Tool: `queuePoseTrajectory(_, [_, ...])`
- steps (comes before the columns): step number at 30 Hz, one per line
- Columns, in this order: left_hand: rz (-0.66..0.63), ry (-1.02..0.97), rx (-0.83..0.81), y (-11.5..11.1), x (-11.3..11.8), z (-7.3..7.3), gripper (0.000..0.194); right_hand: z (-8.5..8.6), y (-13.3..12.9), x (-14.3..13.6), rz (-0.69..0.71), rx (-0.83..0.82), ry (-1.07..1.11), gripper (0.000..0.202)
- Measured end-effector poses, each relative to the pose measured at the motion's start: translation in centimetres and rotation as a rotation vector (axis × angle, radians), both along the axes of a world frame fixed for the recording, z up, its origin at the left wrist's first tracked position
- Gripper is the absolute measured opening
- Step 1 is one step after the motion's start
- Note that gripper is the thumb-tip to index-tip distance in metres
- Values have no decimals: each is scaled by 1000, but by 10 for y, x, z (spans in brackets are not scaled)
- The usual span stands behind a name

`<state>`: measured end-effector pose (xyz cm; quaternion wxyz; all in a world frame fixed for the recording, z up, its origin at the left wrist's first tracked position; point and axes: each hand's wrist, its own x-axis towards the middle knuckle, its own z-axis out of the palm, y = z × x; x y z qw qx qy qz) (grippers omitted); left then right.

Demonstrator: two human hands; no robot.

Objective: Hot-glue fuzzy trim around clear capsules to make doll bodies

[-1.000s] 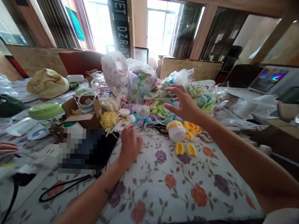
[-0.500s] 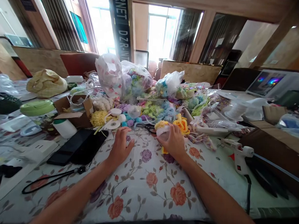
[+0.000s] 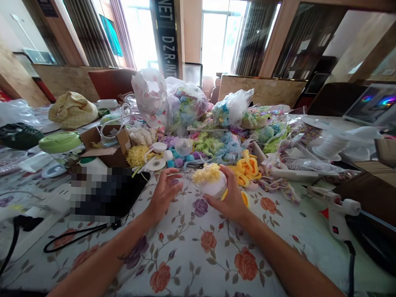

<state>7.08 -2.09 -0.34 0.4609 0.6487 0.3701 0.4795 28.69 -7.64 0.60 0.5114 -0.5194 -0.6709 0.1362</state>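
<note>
At the middle of the flowered tablecloth (image 3: 183,261), seen from the head camera, the right hand (image 3: 230,196) grips a whitish ball (image 3: 215,188) that wears a tuft of fluffy yellow yarn (image 3: 206,173). Its fingers curve around the ball's far right side and the thumb presses at the near edge, opened only as wide as the ball itself; whether the ball touches the cloth, I can't tell from here.

Out at nine o'clock from the ball, the left hand (image 3: 165,191) hangs with its fingers loosely bent and a little parted, the thumb standing off from them, the palm side turned toward the ball but apart from it.

Just past the right hand, at two o'clock, lie fuzzy yellow-orange loops (image 3: 246,168). Nearer three o'clock, a small yellow piece (image 3: 245,198) pokes out from behind the hand, partly hidden.

Between nine and ten sits a white spool (image 3: 156,164), near the left fingertips, and farther along, toward ten, an open cardboard box (image 3: 119,149). At twelve, well back, bulges a clear plastic bag (image 3: 234,107). Well off at three o'clock rests a white glue gun (image 3: 339,216), and around eight a black strap (image 3: 79,237) loops across the cloth.
</note>
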Motion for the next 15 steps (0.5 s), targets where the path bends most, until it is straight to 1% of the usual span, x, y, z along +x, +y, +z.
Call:
queuePoseTrajectory(1, [-95, -93, -106, -3, 0, 3, 42, 0, -5, -7, 95, -94, 179, 73])
queuePoseTrajectory(3, [-290, -217, -246, -9, 0, 8, 52, 0, -11, -19, 257, -338, 548, 62])
queuePoseTrajectory(5, [-438, -248, -313, -15, -2, 11, 65, -1, -15, -27, 378, -542, 819, 50])
queuePoseTrajectory(6, [-486, -235, -322, -17, -3, 12, 72, -2, -15, -29, 430, -608, 896, 45])
queuePoseTrajectory(9, [-534, -160, -317, -19, -6, 13, 83, -5, -13, -27, 541, -678, 981, 37])
queuePoseTrajectory(11, [-532, -136, -307, -18, -7, 12, 85, -9, -11, -24, 562, -698, 994, 36])
queuePoseTrajectory(13, [-520, -138, -265, -16, -8, 10, 86, -12, -7, -22, 538, -727, 1013, 35])
queuePoseTrajectory(15, [-493, -109, -173, -14, -10, 9, 90, -13, -3, -21, 464, -735, 1046, 31])
